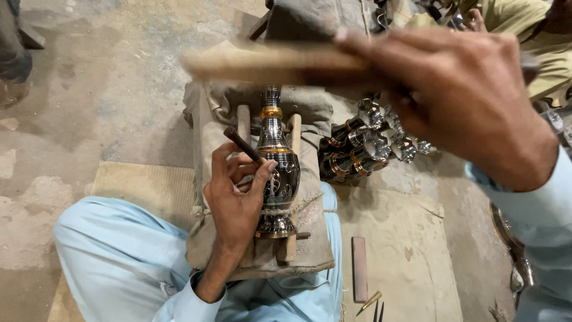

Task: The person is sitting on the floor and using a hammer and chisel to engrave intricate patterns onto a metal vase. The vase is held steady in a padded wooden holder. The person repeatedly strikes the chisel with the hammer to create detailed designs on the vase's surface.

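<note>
A dark metal vase [277,173] with brass bands is laid on its side between two wooden slats [293,143] on a cloth pad [208,119], its neck pointing away from the person and its foot toward the lap. The pad is rested on the person's crossed legs, which are clad in light blue, with a mat [149,188] underneath on the floor.

The left hand [235,200] is set against the vase's belly, the thumb touching the metal. A short dark chisel [241,143] is pinched between its fingers, tilted, its lower end hidden behind the fingers at the vase's shoulder. This grip is closed around the chisel.

The right hand [471,95] is raised above the vase, close to the camera and blurred. Its grip is closed around a wooden mallet [268,62], which is held crosswise, well above the chisel.

To the right of the pad, a cluster of similar vases [363,146] is piled on the floor. Nearer the person, a flat reddish bar [359,268] and some small pointed tools [370,303] are laid on a sheet. Another person's clothed body is seen at the top right.
</note>
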